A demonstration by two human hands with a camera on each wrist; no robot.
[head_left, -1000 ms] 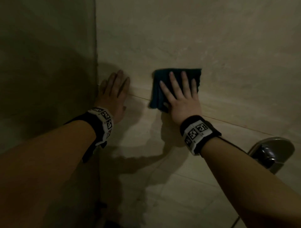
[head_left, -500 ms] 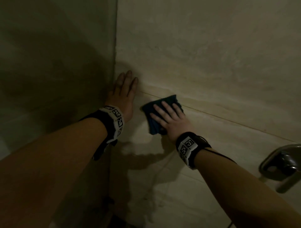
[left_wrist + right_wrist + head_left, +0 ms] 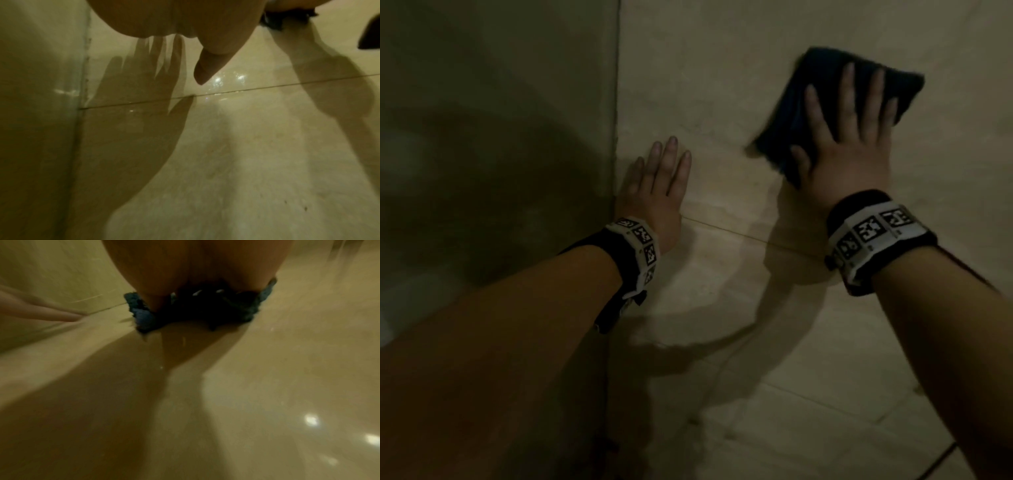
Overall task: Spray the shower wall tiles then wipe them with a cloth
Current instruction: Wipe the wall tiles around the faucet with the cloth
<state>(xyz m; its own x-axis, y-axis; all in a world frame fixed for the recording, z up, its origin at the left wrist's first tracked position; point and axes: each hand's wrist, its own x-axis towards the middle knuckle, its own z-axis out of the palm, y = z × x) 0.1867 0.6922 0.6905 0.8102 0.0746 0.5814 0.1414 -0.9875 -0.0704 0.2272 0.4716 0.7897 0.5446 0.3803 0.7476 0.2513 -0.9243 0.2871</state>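
A dark blue cloth [image 3: 822, 89] lies flat against the beige shower wall tiles [image 3: 722, 68], high on the right in the head view. My right hand [image 3: 849, 137] presses it to the tile with straight, spread fingers. In the right wrist view the cloth [image 3: 141, 316] shows as a fuzzy blue edge under my palm. My left hand [image 3: 657, 185] rests flat on the wall beside the corner, fingers straight, holding nothing. The left wrist view shows my thumb [image 3: 207, 65] above the wet tile. No spray bottle is in view.
The wall corner [image 3: 617, 137] runs vertically just left of my left hand, with a darker side wall [image 3: 500, 137] beyond it. A horizontal grout line [image 3: 739, 234] crosses below both hands. Water droplets [image 3: 228, 79] glisten on the tile.
My right hand has swept the cloth up and to the right, from just beside my left hand to well above the grout line. My left hand has stayed on the wall.
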